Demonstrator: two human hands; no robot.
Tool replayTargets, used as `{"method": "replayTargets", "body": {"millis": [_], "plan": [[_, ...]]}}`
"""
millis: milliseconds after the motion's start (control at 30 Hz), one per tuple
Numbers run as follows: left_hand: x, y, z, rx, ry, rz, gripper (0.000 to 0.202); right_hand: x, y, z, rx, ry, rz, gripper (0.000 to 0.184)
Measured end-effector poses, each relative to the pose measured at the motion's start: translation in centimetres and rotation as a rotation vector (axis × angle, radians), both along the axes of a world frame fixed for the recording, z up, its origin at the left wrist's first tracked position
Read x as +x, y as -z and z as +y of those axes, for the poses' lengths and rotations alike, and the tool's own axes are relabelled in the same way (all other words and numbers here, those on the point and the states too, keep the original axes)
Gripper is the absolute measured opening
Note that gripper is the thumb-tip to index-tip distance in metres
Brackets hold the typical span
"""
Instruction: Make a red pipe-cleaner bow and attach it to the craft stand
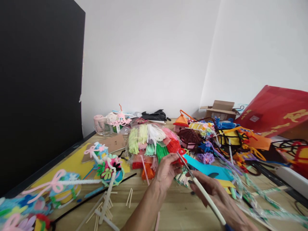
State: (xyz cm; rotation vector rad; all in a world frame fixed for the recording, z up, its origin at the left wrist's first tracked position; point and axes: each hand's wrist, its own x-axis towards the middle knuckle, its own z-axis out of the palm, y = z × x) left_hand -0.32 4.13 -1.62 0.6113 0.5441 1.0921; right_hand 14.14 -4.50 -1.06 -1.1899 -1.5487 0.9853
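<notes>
My left hand (pixel 166 168) is closed, pinching a red looped pipe cleaner piece (pixel 183 151) above the table. My right hand (pixel 214 195) is wrapped round a long slim tool (pixel 204 191) with a narrow metal front, a white shaft and a dark blue rear end. Its metal tip points up and left and reaches the red loops by my left fingertips. I cannot tell the tool's exact kind. Behind my left hand lie bagged bundles of pipe cleaners (pixel 146 134) in pale green, white, pink, red and green. A blue sheet (pixel 204 166) lies beyond my right hand.
Flower-decorated lanterns (pixel 110 173) stand on the left over yellow sheets (pixel 69 160). Small wooden sticks (pixel 129 197) lie in front. Colourful pipe cleaner crafts (pixel 231 136) crowd the right, near a cardboard box (pixel 220 110) and a red bag (pixel 276 110). A black panel (pixel 40 80) rises at left.
</notes>
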Motion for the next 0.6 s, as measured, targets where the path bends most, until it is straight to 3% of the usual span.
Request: {"method": "replayTargets", "body": {"millis": [100,300,433,600], "plan": [[-0.1,0.1,0.1,0.003,-0.02,0.004,0.015,0.0,0.2,0.0,-0.049,-0.071,-0.054,0.035],[-0.6,-0.5,0.4,0.047,-0.065,0.035,0.018,0.7,0.7,0.3,0.029,0.031,-0.035,0.039],[-0.6,-1.1,0.0,0.131,-0.094,0.102,0.022,0.8,0.5,0.9,0.066,0.053,0.112,0.035],[0.4,-1.1,-1.0,0.221,-0.041,0.195,0.022,0.9,0.4,1.5,0.062,0.154,0.34,0.039]]}}
